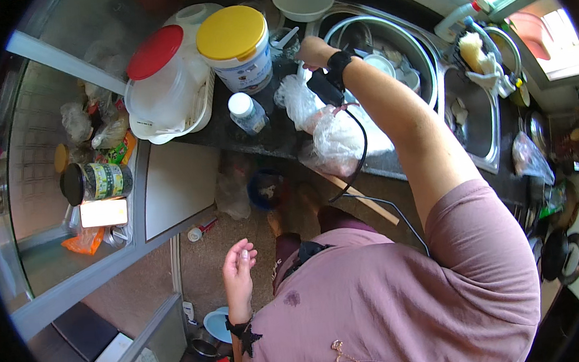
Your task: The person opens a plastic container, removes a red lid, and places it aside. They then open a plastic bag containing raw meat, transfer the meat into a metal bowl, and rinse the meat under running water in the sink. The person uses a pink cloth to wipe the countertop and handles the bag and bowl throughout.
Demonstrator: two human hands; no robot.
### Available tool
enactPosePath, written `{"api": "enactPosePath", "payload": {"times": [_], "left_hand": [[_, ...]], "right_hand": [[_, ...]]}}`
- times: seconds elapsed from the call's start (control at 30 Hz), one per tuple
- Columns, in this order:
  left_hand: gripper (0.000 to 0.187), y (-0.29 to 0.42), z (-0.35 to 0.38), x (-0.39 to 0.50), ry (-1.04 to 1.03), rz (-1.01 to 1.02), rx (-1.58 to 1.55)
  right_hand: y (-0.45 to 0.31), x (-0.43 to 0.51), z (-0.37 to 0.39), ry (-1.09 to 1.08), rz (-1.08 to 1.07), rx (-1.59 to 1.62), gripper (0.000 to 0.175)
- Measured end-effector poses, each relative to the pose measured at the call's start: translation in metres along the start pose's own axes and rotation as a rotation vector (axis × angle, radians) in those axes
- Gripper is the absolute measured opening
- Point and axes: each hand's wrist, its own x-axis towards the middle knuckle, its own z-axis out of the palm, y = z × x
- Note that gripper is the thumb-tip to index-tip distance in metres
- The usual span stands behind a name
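Note:
My right hand [316,54] reaches over the dark counter, its fingers curled; a small white thing shows below them, and whether they grip it is unclear. Close to it stand a glass jar [289,47] with a white spoon [287,37] and a tub with a yellow lid [231,32]. Knotted clear plastic bags [337,139] lie under my right forearm near the counter edge. A white-capped bottle [248,114] stands left of them. My left hand [238,266] hangs beside my body, fingers loosely bent, holding nothing.
A large metal basin [431,75] with dishes sits in the sink, right of a pale plastic bowl [303,0]. A red-lidded container [156,79] is at the left. A wooden strip [368,203] and a cable [391,205] are near my body. A blue bucket [265,190] stands on the floor.

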Motion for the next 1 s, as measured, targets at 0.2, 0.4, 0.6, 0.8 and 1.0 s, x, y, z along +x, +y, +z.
{"api": "enactPosePath", "payload": {"times": [0.2,0.4,0.6,0.8,1.0], "left_hand": [[0.03,0.001,-0.044,0.016,-0.145,0.034,0.095],[0.03,0.006,-0.07,0.038,-0.338,0.095,0.178],[0.029,0.018,-0.058,0.044,-0.471,0.083,0.263],[0.029,0.019,-0.005,0.029,-0.631,0.171,0.401],[0.029,-0.005,0.1,-0.019,-0.741,0.191,0.474]], "right_hand": [[-0.018,-0.094,-0.072,0.136,-0.005,0.12,0.025],[-0.032,-0.257,-0.073,0.503,0.111,0.313,0.021],[-0.057,-0.387,0.046,0.358,0.221,0.581,0.026],[-0.052,-0.47,0.108,0.047,0.309,0.801,0.031],[0.007,-0.544,0.131,0.1,0.32,0.856,0.033]]}}
